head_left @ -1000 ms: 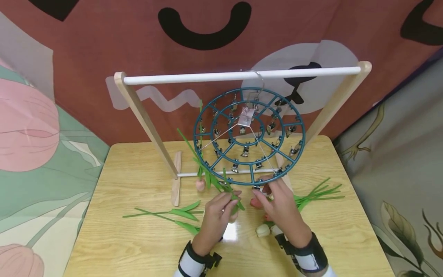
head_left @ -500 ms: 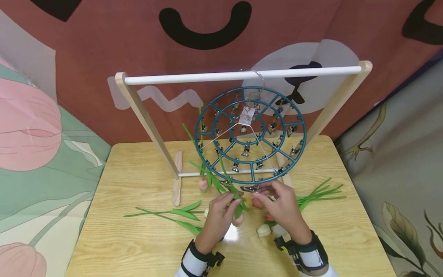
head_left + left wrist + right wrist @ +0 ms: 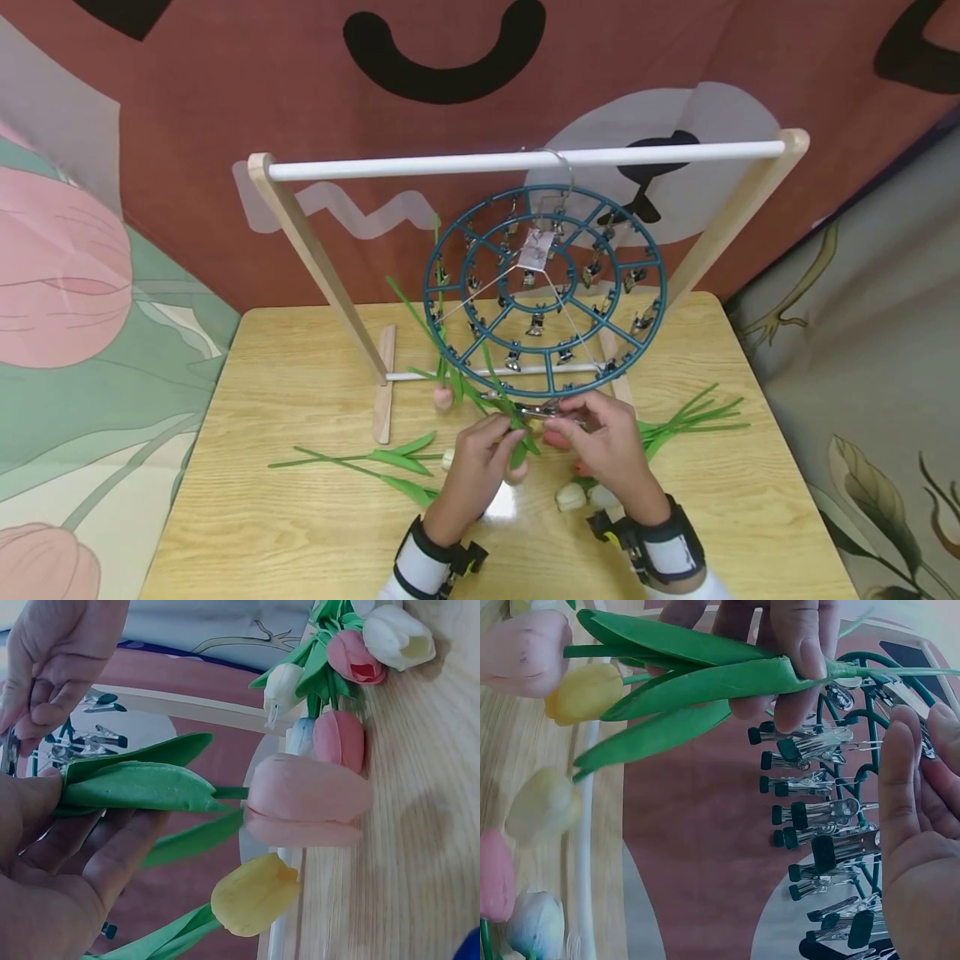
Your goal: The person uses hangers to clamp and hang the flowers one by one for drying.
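Observation:
In the head view a blue-green round clip hanger [image 3: 662,287] hangs from a rack, with metal clips around its rings. My left hand [image 3: 476,462] pinches an artificial tulip by its stem and leaves; the pink bloom [image 3: 307,799] points down toward the table. My right hand [image 3: 611,446] pinches a metal clip [image 3: 537,411] at the hanger's front rim, turned sideways toward the stem. In the right wrist view the green stem [image 3: 900,671] passes close to that clip; whether its jaws are around the stem I cannot tell.
The rack has a white top bar [image 3: 420,167] and wooden legs [image 3: 315,258]. Other tulips hang at the hanger's left front, a pink bloom [image 3: 442,398] among them. Loose tulips lie left [image 3: 408,462] and right [image 3: 686,425] on the wooden table [image 3: 247,517].
My right hand has turned the clip sideways and brought it left, up to the tulip stem. The left hand stays almost in place, still holding the tulip.

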Tool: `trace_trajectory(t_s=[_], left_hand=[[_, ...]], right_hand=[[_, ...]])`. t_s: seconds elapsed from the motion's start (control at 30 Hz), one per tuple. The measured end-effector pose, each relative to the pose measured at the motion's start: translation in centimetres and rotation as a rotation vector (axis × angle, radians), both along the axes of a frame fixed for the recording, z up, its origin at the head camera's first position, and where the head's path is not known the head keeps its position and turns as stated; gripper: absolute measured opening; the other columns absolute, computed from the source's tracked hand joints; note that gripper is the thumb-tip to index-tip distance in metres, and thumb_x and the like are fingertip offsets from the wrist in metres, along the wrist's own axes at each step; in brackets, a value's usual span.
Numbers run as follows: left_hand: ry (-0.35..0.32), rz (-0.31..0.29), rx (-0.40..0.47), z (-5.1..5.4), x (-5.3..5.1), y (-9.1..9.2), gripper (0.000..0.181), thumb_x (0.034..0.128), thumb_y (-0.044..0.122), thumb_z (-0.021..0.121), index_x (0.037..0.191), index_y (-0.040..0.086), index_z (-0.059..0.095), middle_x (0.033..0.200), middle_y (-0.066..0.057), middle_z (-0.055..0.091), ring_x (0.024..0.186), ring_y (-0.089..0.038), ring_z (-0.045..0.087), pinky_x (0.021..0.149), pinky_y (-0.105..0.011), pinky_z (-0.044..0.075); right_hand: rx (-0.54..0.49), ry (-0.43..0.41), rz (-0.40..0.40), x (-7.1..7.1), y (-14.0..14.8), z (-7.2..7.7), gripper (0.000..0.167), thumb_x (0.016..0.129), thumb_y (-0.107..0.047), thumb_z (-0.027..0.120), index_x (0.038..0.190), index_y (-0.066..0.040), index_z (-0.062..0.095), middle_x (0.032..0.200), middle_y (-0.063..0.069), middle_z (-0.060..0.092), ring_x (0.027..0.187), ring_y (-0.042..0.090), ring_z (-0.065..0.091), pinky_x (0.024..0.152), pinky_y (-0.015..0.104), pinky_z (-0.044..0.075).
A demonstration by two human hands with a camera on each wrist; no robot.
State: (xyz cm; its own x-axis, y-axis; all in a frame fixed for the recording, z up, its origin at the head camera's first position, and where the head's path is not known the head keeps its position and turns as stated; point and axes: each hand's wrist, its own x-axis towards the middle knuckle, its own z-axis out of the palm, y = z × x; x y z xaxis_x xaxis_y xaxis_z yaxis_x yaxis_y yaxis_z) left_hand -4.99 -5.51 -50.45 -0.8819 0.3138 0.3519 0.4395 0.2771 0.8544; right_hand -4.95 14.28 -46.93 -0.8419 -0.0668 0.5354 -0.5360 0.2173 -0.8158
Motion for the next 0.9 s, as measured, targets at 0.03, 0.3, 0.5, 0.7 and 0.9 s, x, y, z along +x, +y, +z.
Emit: trace_trajectory(t_s=[0.03, 0.3, 0.5, 0.7, 0.9], left_hand=[[0.004, -0.003, -0.005, 0.04, 0.0, 0.04, 0.013, 0.1016, 0.011, 0.064, 0.097, 0.002, 0.072, 0.091, -0.005, 0.073, 0.077, -0.01, 0.066, 0.064, -0.017, 0.058], [0.054, -0.001, -0.042, 0.07, -0.16, 0.14, 0.012, 0.1004, 0.01, 0.065, 0.09, 0.005, 0.07, 0.084, -0.003, 0.068, 0.07, -0.003, 0.053, 0.057, -0.014, 0.051], [0.002, -0.003, -0.043, 0.09, -0.21, -0.08, 0.013, 0.1017, 0.013, 0.064, 0.092, 0.006, 0.071, 0.084, -0.003, 0.067, 0.072, -0.005, 0.053, 0.057, -0.016, 0.051], [-0.025, -0.003, -0.02, -0.09, -0.06, -0.17, 0.012, 0.1019, 0.012, 0.065, 0.097, 0.003, 0.071, 0.096, -0.006, 0.072, 0.088, -0.013, 0.071, 0.072, -0.017, 0.061], [-0.065, 0.016, 0.009, -0.6, 0.03, -0.55, 0.01, 0.1, 0.007, 0.067, 0.103, -0.002, 0.071, 0.107, -0.013, 0.073, 0.098, -0.024, 0.075, 0.079, -0.019, 0.062]], right_hand=[[0.006, 0.005, -0.002, -0.03, -0.04, 0.01, 0.029, 0.07, 0.024, 0.078, 0.09, 0.006, 0.068, 0.088, 0.023, 0.074, 0.082, 0.001, 0.071, 0.067, 0.018, 0.062], [0.024, 0.004, 0.012, -0.13, -0.06, 0.14, 0.03, 0.071, 0.023, 0.079, 0.093, 0.005, 0.068, 0.092, 0.023, 0.074, 0.083, 0.002, 0.071, 0.069, 0.017, 0.061], [0.033, -0.048, 0.031, -0.08, -0.04, 0.11, 0.029, 0.075, 0.022, 0.077, 0.096, 0.006, 0.068, 0.093, 0.021, 0.074, 0.085, 0.0, 0.07, 0.073, 0.018, 0.062], [0.094, -0.18, 0.023, 0.22, -0.16, 0.25, 0.026, 0.083, 0.012, 0.077, 0.106, 0.003, 0.068, 0.094, 0.013, 0.073, 0.085, 0.003, 0.068, 0.077, 0.02, 0.062], [0.22, -0.255, 0.048, 0.6, 0.56, -0.58, 0.027, 0.09, -0.003, 0.078, 0.115, -0.004, 0.068, 0.098, 0.002, 0.074, 0.086, 0.005, 0.067, 0.075, 0.027, 0.063]])
